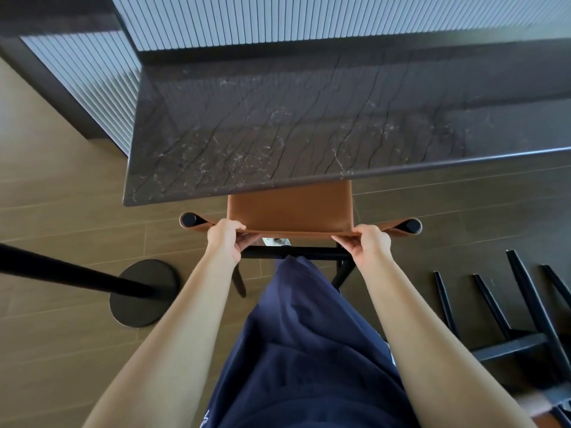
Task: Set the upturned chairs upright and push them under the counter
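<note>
While both hands hold it, the chair (pixel 290 211) stands upright at the near edge of the bench (pixel 278 125).

Head view:
- Left hand (pixel 227 239): fingers curled under the tan leather top edge of the backrest, thumb on top, just inside the left black post end.
- Right hand (pixel 369 244): the same grasp on the right side, just inside the right post end.
- Chair: its tan leather surface runs forward and disappears beneath the dark, veined stone top of the bench. A black crossbar and two black legs show below the hands.
- Second chair (pixel 525 319): upturned on the wooden floor (pixel 61 186) at lower right, black legs pointing up, apart from the held chair (its seat is mostly out of frame).
- Black stand (pixel 143 293): round base on the floor to the left, its pole slanting out of the left edge.
- Ribbed grey panel (pixel 309 20) beyond the bench.
- Navy garment (pixel 302 350) hangs between the forearms.
</note>
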Demonstrator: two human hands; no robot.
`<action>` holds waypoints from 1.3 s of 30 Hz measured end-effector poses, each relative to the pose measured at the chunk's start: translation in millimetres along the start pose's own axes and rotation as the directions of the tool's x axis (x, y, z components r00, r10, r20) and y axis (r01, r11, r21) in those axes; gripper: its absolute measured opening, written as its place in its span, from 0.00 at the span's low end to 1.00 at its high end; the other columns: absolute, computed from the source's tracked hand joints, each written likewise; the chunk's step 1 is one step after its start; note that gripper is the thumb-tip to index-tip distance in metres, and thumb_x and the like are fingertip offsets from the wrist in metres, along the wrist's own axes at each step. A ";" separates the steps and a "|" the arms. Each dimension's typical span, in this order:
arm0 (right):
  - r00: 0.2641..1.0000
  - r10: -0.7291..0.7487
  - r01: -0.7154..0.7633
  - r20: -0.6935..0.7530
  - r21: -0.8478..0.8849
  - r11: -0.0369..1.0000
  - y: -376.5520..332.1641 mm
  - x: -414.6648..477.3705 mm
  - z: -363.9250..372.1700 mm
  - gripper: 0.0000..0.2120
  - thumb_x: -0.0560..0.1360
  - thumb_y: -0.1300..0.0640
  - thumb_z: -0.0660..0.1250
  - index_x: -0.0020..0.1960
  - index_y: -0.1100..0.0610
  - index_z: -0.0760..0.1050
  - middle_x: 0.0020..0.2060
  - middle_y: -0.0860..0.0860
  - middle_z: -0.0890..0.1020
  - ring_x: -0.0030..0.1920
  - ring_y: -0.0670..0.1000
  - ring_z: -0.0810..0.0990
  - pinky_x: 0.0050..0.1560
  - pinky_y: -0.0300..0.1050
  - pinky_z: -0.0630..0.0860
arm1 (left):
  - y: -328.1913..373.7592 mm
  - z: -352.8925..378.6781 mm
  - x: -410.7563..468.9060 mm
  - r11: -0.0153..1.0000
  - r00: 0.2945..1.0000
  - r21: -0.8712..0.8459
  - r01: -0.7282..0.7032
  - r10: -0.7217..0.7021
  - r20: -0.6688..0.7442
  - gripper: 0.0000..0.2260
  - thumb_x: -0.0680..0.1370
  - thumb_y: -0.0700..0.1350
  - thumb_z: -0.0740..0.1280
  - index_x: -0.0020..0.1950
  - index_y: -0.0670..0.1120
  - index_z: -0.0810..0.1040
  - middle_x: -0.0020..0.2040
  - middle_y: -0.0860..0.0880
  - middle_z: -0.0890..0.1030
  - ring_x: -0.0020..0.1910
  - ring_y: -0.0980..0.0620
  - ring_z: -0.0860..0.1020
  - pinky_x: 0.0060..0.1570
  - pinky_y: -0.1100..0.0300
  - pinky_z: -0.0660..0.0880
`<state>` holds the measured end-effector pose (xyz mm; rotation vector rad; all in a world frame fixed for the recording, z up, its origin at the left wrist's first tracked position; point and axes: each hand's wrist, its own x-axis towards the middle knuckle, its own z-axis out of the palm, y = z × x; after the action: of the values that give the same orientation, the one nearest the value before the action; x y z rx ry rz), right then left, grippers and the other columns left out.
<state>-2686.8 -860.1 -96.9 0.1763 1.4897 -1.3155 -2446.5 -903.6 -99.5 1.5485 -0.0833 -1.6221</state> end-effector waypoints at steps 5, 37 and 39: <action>0.999 -0.035 0.035 0.020 0.005 0.999 -11.9 18.8 21.7 0.14 0.74 0.76 0.57 0.58 0.68 0.68 0.57 0.68 0.76 0.53 0.66 0.80 0.44 0.61 0.82 | 16.0 10.8 22.6 0.999 0.998 -0.031 -0.024 0.025 0.052 0.10 0.75 0.26 0.56 0.54 0.35 0.68 0.44 0.39 0.75 0.40 0.39 0.80 0.43 0.44 0.82; 0.951 0.185 -0.132 0.250 -0.214 0.968 -57.3 26.0 -35.2 0.17 0.82 0.58 0.59 0.70 0.61 0.67 0.55 0.61 0.80 0.52 0.58 0.82 0.44 0.51 0.80 | -23.6 43.0 -14.5 0.987 0.999 -0.161 -0.008 0.002 -0.034 0.03 0.80 0.38 0.64 0.53 0.40 0.72 0.56 0.38 0.77 0.55 0.42 0.79 0.51 0.48 0.80; 0.941 0.180 -0.122 0.285 -0.211 0.970 -58.7 19.0 -44.2 0.18 0.83 0.58 0.59 0.71 0.61 0.66 0.54 0.60 0.81 0.53 0.58 0.82 0.47 0.51 0.80 | -35.5 44.8 -26.6 0.980 1.000 -0.197 -0.029 0.029 -0.001 0.10 0.80 0.38 0.63 0.61 0.39 0.72 0.60 0.38 0.76 0.57 0.41 0.79 0.49 0.49 0.80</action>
<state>-2761.5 -857.6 -84.2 -0.0347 1.3023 -1.0179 -2506.6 -887.7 -89.5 1.3882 0.0523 -1.5594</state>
